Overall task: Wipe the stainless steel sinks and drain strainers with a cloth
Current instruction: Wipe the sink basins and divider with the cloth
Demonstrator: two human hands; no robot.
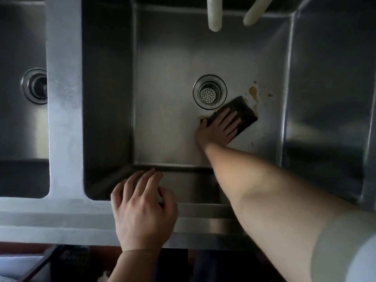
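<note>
Down at the sink [114, 98] floor, the right hand [218, 129] presses flat fingers on a dark cloth [244, 112], at 4 o'clock from the strainer [210, 92]. At 6 o'clock, the left hand [142, 210] rests on the rim, fingers loose. Brown stains [254, 91] lie beside the cloth.

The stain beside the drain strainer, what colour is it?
Yellowish-brown stain, seen in the head view, right of the drain strainer.

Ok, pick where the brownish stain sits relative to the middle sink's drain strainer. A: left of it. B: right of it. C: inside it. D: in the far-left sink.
B: the brownish stain lies on the sink floor right of the drain strainer, just beyond the dark cloth under the right hand.
</note>
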